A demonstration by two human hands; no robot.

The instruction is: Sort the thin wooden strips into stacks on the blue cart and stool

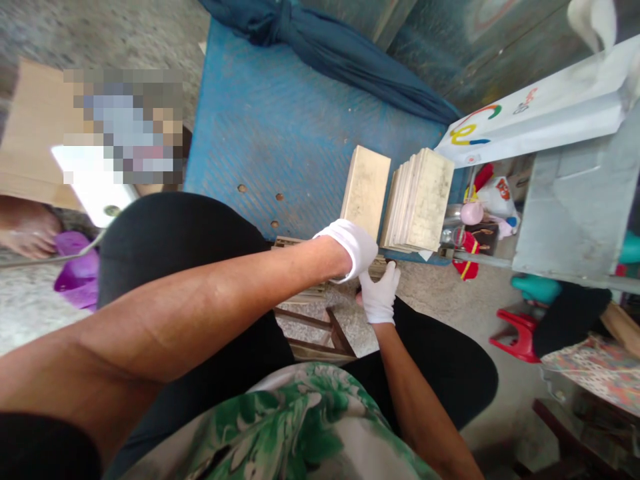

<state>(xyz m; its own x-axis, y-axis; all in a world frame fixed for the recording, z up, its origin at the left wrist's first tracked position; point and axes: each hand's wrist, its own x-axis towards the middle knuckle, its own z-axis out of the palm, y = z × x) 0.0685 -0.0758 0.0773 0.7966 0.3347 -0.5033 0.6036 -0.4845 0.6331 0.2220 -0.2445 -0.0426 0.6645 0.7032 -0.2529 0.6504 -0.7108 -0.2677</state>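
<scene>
The pale flat pieces that we have in hand stand in two upright stacks near the right end of the blue bench (300, 133). The left stack (370, 187) looks squared up, its near end running under our left hand (353, 248). The right stack (423, 200) stands just beside it, its edges a little stepped at the left side. More pieces, the lower bundle (287, 241), lie below the near edge of the bench, above a wooden frame (343, 333) between our knees.

Judging by how things lie, we would call the work partly done: two stacks are up on the bench, while the lower bundle seems to be what is left. How many pieces it holds we cannot count, as our arm covers much of it.

Our left fingers are hidden behind the white glove, so we cannot tell whether they are clamped on anything. Our right hand (380, 293), also gloved, is nearer to us, beside the lower bundle; its thumb and fingers look apart, but whether a piece sits between them we cannot tell.

Farther out, a dark blue cloth (345, 50) runs along the far edge, and a white bag (540, 117) lies far right. Beyond a red stool (515, 333), another person sits at the right.
</scene>
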